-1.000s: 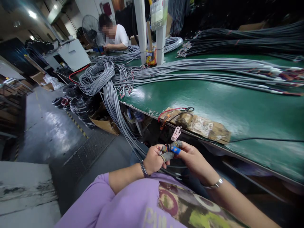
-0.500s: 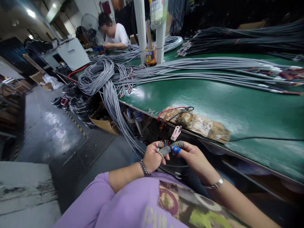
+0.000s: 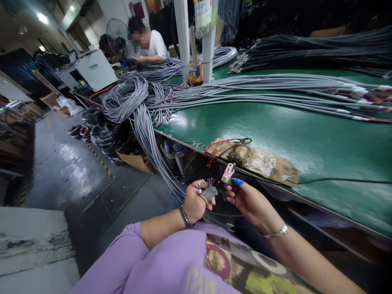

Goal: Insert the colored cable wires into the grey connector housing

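Note:
My left hand [image 3: 196, 201] is closed around the end of a grey cable, and thin coloured wires [image 3: 208, 182] fan out above its thumb. The thumb wears a grey finger cover. To its right, my right hand [image 3: 248, 202] has its fingertips pinched together just below a pink clip [image 3: 228, 172] at the table edge. A blue wrap shows on one of its fingers. Whatever lies between those fingertips is too small and dark to make out. Behind the clip, a taped wooden block [image 3: 263, 161] with red and black leads lies on the table edge.
On the green table [image 3: 294, 134] lie long grey cables [image 3: 260, 85] and a looped grey bundle [image 3: 128, 98] that hangs over the edge. Black cables [image 3: 321, 53] are stacked behind. A person [image 3: 150, 45] sits across the table. An open cardboard box [image 3: 134, 157] stands on the floor.
My right hand has moved away from the left hand's wires, slightly up and right to the pink clip. My left hand stays nearly in place, with the coloured wires showing more.

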`<state>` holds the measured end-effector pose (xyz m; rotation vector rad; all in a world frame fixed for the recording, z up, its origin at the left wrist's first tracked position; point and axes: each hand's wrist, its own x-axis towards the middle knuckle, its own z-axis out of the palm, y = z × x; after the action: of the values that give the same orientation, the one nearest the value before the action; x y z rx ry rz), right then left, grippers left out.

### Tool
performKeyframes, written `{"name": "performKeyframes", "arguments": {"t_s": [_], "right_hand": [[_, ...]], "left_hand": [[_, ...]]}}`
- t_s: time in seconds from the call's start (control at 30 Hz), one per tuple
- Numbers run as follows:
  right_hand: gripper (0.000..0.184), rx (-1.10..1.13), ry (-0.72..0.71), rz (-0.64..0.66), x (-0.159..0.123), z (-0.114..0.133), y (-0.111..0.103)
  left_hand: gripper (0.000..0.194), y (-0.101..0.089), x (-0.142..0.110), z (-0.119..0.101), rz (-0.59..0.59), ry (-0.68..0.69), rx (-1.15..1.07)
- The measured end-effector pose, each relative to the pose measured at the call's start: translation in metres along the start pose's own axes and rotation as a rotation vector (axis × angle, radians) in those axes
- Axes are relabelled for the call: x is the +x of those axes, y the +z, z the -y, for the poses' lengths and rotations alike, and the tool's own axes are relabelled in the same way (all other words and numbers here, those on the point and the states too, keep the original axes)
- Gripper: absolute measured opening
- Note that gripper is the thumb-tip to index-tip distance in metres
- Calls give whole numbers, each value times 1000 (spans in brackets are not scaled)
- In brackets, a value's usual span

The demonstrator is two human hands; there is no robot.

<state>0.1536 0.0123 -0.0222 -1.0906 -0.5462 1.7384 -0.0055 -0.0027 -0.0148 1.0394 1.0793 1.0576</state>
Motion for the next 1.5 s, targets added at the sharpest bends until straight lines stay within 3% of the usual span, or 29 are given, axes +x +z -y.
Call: {"name": "performKeyframes", "arguments": {"t_s": [0.1, 0.2, 0.33, 0.4, 0.57, 0.77, 0.93, 1.17, 1.4, 1.5], "right_hand": [[37, 39, 71, 110, 6, 9, 2], [41, -60, -26, 199, 6, 17, 10], [45, -317, -328, -16, 5, 17, 14], [51, -383, -398, -94, 7, 15, 12], [49, -126, -215, 50, 18, 13, 12], [44, 78, -205, 5, 25, 11, 20], [43, 80, -208, -6, 24, 10, 22], [49, 140, -93, 41, 17, 7, 15], [48, 62, -123, 23, 17, 3, 0], [41, 33, -155, 3, 14, 0, -6]], "left_hand": [[37, 3, 2, -5, -7, 28, 0], [35, 7, 3, -10, 4, 56, 5], [35, 11, 6, -12, -13, 81, 18], [35, 13, 7, -11, -19, 74, 22], [35, 17, 10, -11, -9, 54, 27], [34, 19, 11, -9, -3, 27, 49], [38, 19, 10, -6, -7, 10, 68], [36, 15, 5, -5, 14, 18, 26], [41, 7, 0, 0, 11, -12, 32], [47, 5, 0, -1, 94, -27, 20]]}}
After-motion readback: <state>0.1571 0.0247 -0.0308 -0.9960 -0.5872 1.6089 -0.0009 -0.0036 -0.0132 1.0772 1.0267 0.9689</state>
